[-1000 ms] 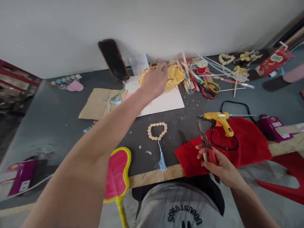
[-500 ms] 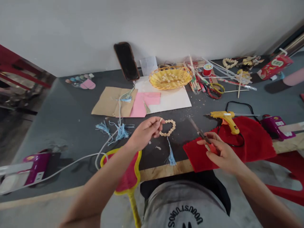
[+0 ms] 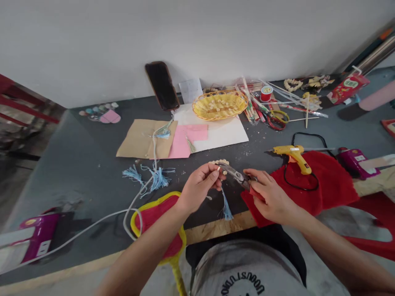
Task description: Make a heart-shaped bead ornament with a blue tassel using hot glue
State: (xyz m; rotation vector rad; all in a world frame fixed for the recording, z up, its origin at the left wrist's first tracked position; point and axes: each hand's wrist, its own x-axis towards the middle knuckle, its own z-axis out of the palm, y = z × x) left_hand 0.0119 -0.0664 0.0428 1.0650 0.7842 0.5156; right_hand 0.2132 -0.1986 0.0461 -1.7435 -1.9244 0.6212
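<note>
My left hand (image 3: 199, 187) pinches a small pale bead-like piece between thumb and fingers, just above the beaded heart ring (image 3: 220, 163) with its blue tassel (image 3: 226, 206). My right hand (image 3: 271, 199) is closed on red-handled cutting pliers (image 3: 239, 177); their metal jaws point left and meet the piece at my left fingertips. Both hands hover over the dark table near its front edge, above the red cloth (image 3: 321, 181).
A yellow glue gun (image 3: 293, 154) lies on the red cloth. Farther back are a yellow basket (image 3: 219, 105), white and pink paper (image 3: 188, 137), brown card (image 3: 138, 139), a phone (image 3: 162, 85), sticks and scissors (image 3: 276, 119). A red and yellow fan (image 3: 160, 224) overhangs the front edge.
My left hand came back from the yellow basket with a small piece. My right hand swung the pliers left until their jaws reached the left fingertips.
</note>
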